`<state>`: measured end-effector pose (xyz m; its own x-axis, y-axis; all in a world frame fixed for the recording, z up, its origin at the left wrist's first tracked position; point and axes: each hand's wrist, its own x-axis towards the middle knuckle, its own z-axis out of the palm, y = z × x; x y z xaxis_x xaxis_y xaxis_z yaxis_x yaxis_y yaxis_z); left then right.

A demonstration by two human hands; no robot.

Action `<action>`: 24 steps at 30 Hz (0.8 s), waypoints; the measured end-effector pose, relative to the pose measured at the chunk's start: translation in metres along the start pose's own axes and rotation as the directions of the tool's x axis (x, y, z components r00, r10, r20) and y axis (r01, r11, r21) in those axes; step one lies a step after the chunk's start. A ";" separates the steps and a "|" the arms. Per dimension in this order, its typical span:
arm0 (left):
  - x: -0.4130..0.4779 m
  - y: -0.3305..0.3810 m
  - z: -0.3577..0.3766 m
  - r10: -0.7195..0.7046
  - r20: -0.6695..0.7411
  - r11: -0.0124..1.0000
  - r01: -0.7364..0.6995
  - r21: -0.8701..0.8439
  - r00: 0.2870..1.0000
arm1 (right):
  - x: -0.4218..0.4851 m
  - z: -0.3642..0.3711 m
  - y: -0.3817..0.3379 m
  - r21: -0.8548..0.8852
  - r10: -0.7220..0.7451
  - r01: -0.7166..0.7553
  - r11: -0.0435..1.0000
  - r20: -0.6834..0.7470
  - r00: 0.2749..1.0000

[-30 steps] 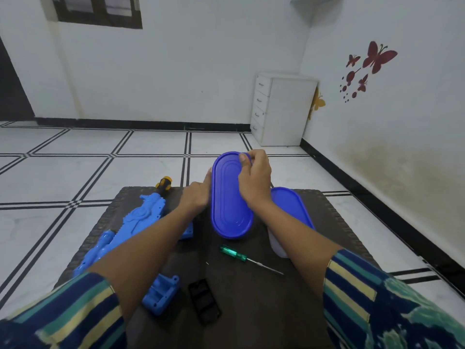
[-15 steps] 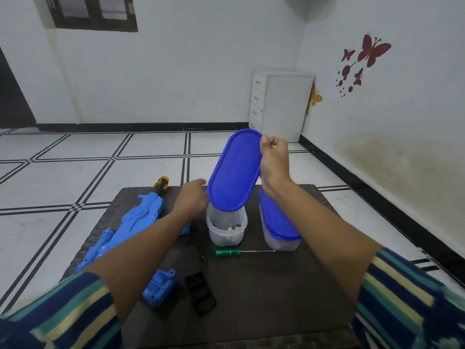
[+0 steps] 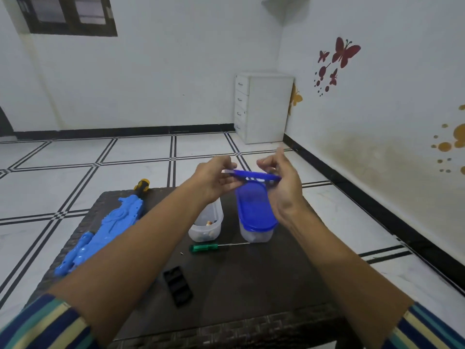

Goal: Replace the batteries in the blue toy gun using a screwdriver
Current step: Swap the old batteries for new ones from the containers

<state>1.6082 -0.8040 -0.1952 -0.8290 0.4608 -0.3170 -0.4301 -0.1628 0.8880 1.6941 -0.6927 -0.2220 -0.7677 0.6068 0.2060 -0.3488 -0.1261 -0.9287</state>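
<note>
Presently the gun (image 3: 100, 230) lies flat along the left side of the counter (image 3: 251, 285), with no hand on it. Its near end is close to the left edge, and the left forearm hides its battery bay.

A black cover (image 3: 178, 285), judged to be the battery door, lies loose towards the front, apart from the gun. A tiny screw (image 3: 181, 253) sits just beside the handle of the screwdriver (image 3: 205, 247), which lies flat in front of the tubs.

Finding: unscrewing and opening appear done.

Both hands hold a blue lid (image 3: 254, 175) level in the air above the tubs. The left hand (image 3: 214, 180) pinches its left end and the right hand (image 3: 284, 187) grips its right end. The open tub (image 3: 206, 222) below holds small items that cannot be identified. The shut tub (image 3: 255, 215) stands just beside it.

Outstanding: swap the batteries, refit the cover, drive the screw.

Room: the bare counter right of the cover would take the lid. The loose screw is easily brushed away. The gun's near end leaves little margin at the edge.
</note>
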 end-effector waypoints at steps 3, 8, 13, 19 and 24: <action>0.005 -0.022 0.007 0.078 -0.045 0.975 -0.067 0.213 0.996 | -0.009 -0.012 0.011 -0.345 0.076 -0.054 0.937 0.052 0.996; 0.016 -0.052 0.002 0.361 -0.048 0.666 -0.221 0.712 0.931 | -0.014 -0.029 0.037 -0.636 0.011 0.036 0.771 0.071 0.997; 0.022 -0.063 0.001 0.434 -0.026 0.507 -0.220 0.833 0.901 | -0.009 -0.038 0.048 -0.748 -0.034 0.072 0.659 0.066 0.997; 0.024 -0.070 -0.003 0.486 0.026 0.396 -0.247 0.884 0.873 | -0.001 -0.042 0.046 -0.865 -0.016 0.136 0.483 0.146 0.989; 0.009 -0.047 -0.030 0.628 0.057 0.309 -0.315 0.897 0.776 | -0.004 -0.026 0.036 -0.871 -0.121 0.249 0.423 0.218 0.968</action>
<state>1.6105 -0.8185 -0.2503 -0.8933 0.3052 0.3300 0.4494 0.5872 0.6732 1.6986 -0.6787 -0.2641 -0.8181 0.4323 0.3792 0.1299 0.7814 -0.6103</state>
